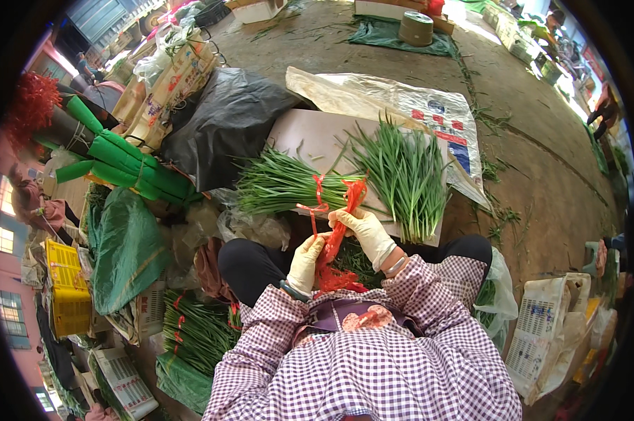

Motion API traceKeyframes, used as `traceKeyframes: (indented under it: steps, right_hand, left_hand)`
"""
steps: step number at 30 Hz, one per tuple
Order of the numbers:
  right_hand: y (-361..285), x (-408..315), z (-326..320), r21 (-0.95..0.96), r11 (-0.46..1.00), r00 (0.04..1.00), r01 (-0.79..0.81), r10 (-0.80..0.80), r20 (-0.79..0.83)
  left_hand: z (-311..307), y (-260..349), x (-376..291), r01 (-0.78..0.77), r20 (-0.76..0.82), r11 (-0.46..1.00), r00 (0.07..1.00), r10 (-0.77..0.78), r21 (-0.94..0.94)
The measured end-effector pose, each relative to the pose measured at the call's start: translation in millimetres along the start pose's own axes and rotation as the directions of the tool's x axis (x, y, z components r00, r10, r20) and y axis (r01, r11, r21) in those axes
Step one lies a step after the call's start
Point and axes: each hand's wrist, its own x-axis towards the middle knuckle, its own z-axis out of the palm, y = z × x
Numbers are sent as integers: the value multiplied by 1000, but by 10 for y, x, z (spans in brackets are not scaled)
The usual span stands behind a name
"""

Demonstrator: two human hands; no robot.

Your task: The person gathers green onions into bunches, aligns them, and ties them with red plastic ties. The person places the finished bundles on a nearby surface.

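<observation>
Both my hands wear pale gloves. My left hand point(305, 263) pinches red plastic tie strips, its fingertips by a strand hanging from the tied bunch. My right hand point(367, 234) grips the upper part of a bundle of red tie strips point(328, 258) that trails down to my lap. Just beyond lies a bunch of green chives point(275, 179), stems to the right, with a red tie point(319, 192) knotted around it. To its right, a loose pile of chives point(406, 173) fans out with pale stem ends towards me. Both rest on a light board point(306, 129).
Black plastic sheeting point(227, 121) and a printed sack point(454, 126) border the board. Tied chive bunches point(196, 326) lie at my lower left. Crates stand on both sides, one yellow point(67, 289), one white point(538, 331). A spool point(416, 29) sits farther off; people are in the background.
</observation>
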Motion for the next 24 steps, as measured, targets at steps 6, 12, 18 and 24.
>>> traceKeyframes:
  steps: [6, 12, 18, 24]
  right_hand:
    - [-47, -89, -187, 4, 1000, 999, 23, -23, 41]
    - [-39, -156, -292, 0, 997, 991, 73, -72, 112]
    - [197, -359, -84, -117, 976, 943, -181, 206, 262]
    - [591, -198, 103, 472, 881, 999, 24, -11, -30]
  left_hand:
    - [-184, 88, 136, -165, -335, 978, 921, 199, 128]
    - [-331, 689, 388, -571, -418, 742, 804, 422, -350]
    - [25, 775, 481, -604, -464, 647, 789, 403, -465]
    - [173, 210, 341, -443, -389, 684, 888, 245, -580]
